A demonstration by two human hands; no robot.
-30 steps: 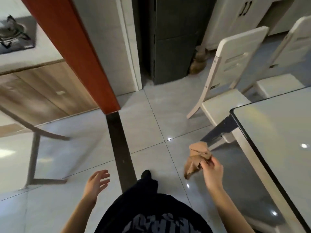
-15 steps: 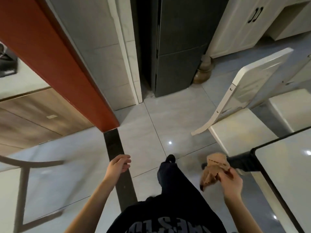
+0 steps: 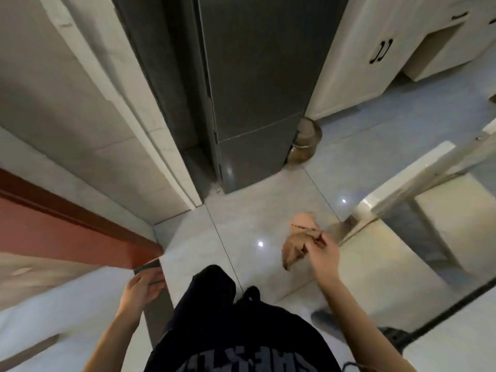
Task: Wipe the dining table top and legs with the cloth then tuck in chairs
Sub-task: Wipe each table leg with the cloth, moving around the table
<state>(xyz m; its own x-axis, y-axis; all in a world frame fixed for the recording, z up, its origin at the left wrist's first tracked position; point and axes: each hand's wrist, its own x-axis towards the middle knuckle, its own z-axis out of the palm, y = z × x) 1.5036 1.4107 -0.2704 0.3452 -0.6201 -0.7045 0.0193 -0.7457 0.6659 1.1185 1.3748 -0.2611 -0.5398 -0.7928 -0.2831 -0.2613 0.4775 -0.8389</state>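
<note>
My right hand (image 3: pixel 320 253) pinches a crumpled tan cloth (image 3: pixel 298 244) that hangs in the air above the floor tiles. A cream chair (image 3: pixel 397 189) stands just right of the cloth, its backrest tilted across the right side. The dining table (image 3: pixel 453 345) shows only as a pale corner with a black rim at the bottom right, behind my right arm. My left hand (image 3: pixel 142 289) hangs empty at my side with the fingers loosely curled, over the dark floor strip.
A dark grey fridge (image 3: pixel 255 103) stands straight ahead, a brown jar (image 3: pixel 304 143) at its right foot. A red door frame (image 3: pixel 80 232) is to the left. White cabinets (image 3: pixel 375 49) fill the far right. My dark-trousered leg (image 3: pixel 212 294) steps forward.
I have walked forward past the table corner toward the fridge. The cloth has stayed pinched in my right hand. My left hand has swung back and lower.
</note>
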